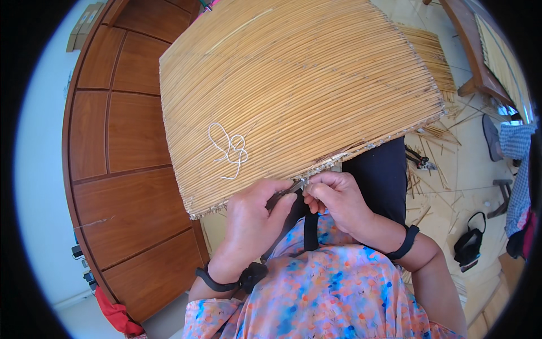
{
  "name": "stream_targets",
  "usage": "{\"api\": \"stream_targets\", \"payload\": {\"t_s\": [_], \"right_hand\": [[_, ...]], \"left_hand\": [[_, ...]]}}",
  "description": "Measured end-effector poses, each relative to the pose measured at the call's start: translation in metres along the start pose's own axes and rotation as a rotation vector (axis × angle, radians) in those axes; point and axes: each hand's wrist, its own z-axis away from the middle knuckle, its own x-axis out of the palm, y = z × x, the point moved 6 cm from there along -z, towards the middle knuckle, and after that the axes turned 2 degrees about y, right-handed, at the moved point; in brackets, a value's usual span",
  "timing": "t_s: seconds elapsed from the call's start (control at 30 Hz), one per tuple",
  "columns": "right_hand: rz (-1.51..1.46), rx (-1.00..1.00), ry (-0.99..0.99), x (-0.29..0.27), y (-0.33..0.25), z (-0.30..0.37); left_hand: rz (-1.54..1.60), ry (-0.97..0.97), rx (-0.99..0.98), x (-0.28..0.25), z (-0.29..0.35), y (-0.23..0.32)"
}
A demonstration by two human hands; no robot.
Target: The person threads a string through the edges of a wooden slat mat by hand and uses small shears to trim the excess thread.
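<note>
A large mat of straw-coloured stalks (299,96) lies across my lap, its near edge bound and slightly ragged. At this edge my left hand (257,212) is closed around a slim grey metal tool (285,193), its tip pointing toward my right hand; its exact kind is partly hidden by the fingers. Close beside it, my right hand (339,198) pinches at the mat's edge, where a bit of white thread shows. What lies between those fingertips is too small to make out. A loose white string (228,150) curls on top of the mat.
A brown wooden cabinet (132,130) stands at the left, with red cloth (117,313) below. On the right, loose stalks (435,135), pliers-like tools (419,159) and a black bag (470,243) lie on the tiled floor. Another person's checked trouser leg (516,169) shows at far right.
</note>
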Motion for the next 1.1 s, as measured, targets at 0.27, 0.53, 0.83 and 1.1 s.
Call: {"api": "stream_targets", "payload": {"t_s": [0.27,0.53,0.83,1.1], "right_hand": [[-0.014,-0.02,-0.011,-0.005,0.001,0.001],[0.083,-0.032,-0.022,-0.004,-0.004,0.003],[0.127,-0.042,0.021,-0.005,-0.005,0.005],[0.12,-0.057,0.005,-0.002,-0.007,0.006]], "left_hand": [[0.078,0.046,0.017,-0.007,0.0,-0.005],[-0.112,0.016,0.127,-0.001,0.004,0.014],[-0.198,0.034,0.125,-0.004,0.002,0.02],[-0.204,0.04,0.156,0.002,-0.002,0.022]]}}
